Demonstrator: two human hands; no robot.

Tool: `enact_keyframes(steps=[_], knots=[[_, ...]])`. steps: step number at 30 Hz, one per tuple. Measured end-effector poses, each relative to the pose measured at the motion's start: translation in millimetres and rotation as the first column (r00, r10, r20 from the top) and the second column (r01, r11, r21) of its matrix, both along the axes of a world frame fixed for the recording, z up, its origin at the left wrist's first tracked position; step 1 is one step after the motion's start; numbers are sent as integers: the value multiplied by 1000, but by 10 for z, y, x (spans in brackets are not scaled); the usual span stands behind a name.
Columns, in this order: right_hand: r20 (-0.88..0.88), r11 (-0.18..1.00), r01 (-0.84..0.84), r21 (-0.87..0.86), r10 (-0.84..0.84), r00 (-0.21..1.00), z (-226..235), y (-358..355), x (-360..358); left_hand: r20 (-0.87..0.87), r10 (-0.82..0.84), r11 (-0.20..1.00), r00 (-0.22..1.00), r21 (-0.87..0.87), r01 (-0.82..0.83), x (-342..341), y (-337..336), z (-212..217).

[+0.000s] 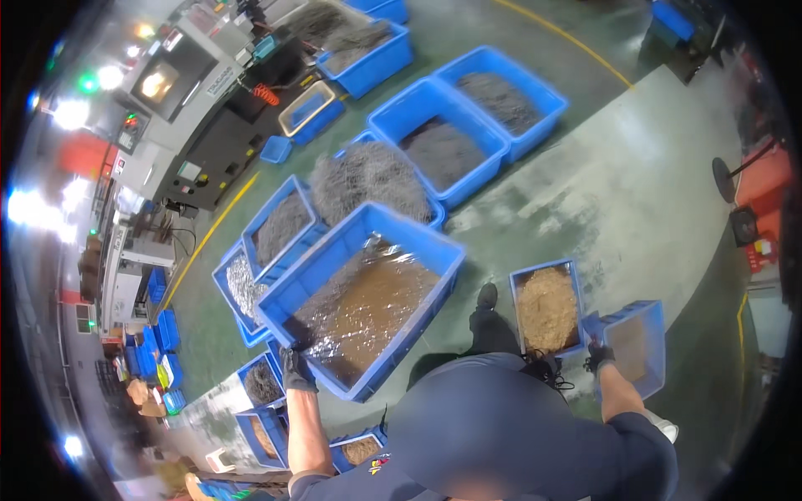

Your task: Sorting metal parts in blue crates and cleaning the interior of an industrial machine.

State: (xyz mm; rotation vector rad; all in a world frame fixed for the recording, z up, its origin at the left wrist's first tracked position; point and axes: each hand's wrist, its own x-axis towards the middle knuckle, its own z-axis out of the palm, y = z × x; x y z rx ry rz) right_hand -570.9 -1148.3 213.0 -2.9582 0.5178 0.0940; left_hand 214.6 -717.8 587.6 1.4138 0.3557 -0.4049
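My left hand (297, 371), in a dark glove, is at the near left corner of a large blue tub (409, 330), its fingers closed at the rim. Inside the tub lie murky brown liquid (368, 313) and grey metal shavings, with shiny wet highlights. My right hand (599, 357), also gloved, closes on the left edge of a smaller blue bin (656, 342) at my right side. That bin has a dull brownish content or bottom. Between my feet and this bin stands a blue crate (578, 292) filled with tan shavings (547, 309).
Several blue tubs of grey shavings (368, 179) stand ahead and to the left. Smaller bins (263, 380) sit by my left arm. A machine (196, 79) lines the left side, behind a yellow floor line (213, 234). A black fan-like object (725, 179) stands far right.
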Motion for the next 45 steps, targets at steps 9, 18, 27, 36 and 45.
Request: enact_keyframes(steps=[9, 18, 27, 36, 45], knots=[[-337, 13, 647, 762, -845, 414, 1031, -2171, 2226, 29, -431, 899, 902, 97, 427, 745, -3144, 692], [-141, -87, 258, 962, -969, 200, 2384, -3152, 3641, 390, -516, 855, 762, 285, 433, 1477, -5573, 408], [-518, -544, 152, 825, -836, -179, 2472, -3880, 3280, 245, -666, 629, 705, 693, 353, 1997, -7188, -273], [-674, -690, 32, 723, -715, -187, 1739, -5785, 2789, 8, -775, 128, 632, 981, 145, 1929, -8523, -751], [-612, -530, 348, 773, -768, 189, 2055, -7652, 3678, -57, -685, 194, 726, 946, 258, 1549, -9639, -188]])
